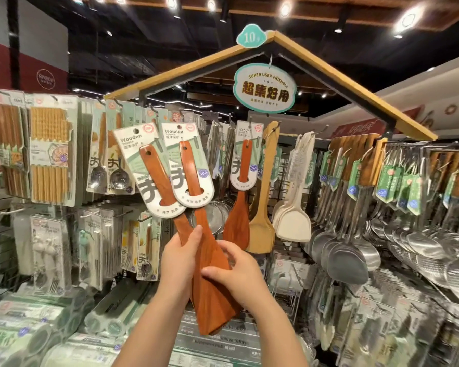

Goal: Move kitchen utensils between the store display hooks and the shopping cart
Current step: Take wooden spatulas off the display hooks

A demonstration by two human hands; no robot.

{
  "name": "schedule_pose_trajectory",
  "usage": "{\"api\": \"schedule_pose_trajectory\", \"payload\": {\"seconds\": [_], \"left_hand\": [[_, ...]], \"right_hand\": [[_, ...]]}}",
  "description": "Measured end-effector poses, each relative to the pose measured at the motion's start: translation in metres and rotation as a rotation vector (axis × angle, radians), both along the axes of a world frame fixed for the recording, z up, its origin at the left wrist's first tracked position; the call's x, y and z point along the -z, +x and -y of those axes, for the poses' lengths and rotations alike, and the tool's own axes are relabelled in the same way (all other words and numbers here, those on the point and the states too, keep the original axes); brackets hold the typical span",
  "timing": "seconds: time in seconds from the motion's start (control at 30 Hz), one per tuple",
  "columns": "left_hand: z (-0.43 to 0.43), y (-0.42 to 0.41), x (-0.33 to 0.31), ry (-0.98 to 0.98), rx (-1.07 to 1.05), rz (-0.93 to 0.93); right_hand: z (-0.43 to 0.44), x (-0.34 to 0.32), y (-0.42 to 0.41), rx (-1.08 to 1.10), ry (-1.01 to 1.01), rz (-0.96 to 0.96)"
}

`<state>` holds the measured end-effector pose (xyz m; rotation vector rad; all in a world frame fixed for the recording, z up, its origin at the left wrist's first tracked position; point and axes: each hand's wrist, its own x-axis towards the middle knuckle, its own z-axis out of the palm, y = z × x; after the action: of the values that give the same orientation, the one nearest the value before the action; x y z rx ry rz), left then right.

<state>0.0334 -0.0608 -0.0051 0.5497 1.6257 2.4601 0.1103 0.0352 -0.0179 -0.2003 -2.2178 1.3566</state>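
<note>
Head cam, what I see:

- Left hand (182,256) clamped round two wooden turners where neck meets blade, thumb across the front.
- Right hand (236,276) also closed on them: fingers curled over the front blade's right edge, thumb pressing its face just below the left hand. The two hands are almost touching.
- Both turners are held up in the air in front of the display rack's middle, handles up and splayed in a V, blades overlapping and pointing down.
- Left turner (158,178) tilts left; right turner (212,300) sits nearly upright with its blade in front. Each still carries its white-green "Wooden Turner" card on the handle. Neither touches the rack.
- Just right of them, a third turner (239,215) of the same kind hangs on the rack in its card.
- Next to that hangs a pale wooden spatula (263,207), then a bunch of cream spatulas (294,215) on a hook (319,131).
- Right edge of the rack: rows of steel ladles (350,250) and skimmers with wooden grips and green tags.
- Left edge: carded chopstick packs (51,154) and carded spoons (109,165).
- Overhead is a house-shaped frame (355,83) with a hanging sign (264,87) reading "SUPER USER-FRIENDLY" and a "10" tag (251,37) at the peak.
- Bottom shelf below the rack holds wrapped boxes and rolls, too blurred to read.
</note>
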Motion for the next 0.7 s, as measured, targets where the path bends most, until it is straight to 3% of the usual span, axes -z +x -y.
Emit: {"api": "schedule_pose_trajectory", "payload": {"seconds": [0.37, 0.7], "left_hand": [[0.004, 0.005, -0.003, -0.091, -0.050, -0.079], [0.003, -0.009, -0.005, -0.109, -0.087, -0.089]], "right_hand": [[-0.018, -0.011, 0.000, 0.313, -0.202, -0.188], [-0.039, -0.028, -0.007, 0.347, -0.227, -0.224]]}}
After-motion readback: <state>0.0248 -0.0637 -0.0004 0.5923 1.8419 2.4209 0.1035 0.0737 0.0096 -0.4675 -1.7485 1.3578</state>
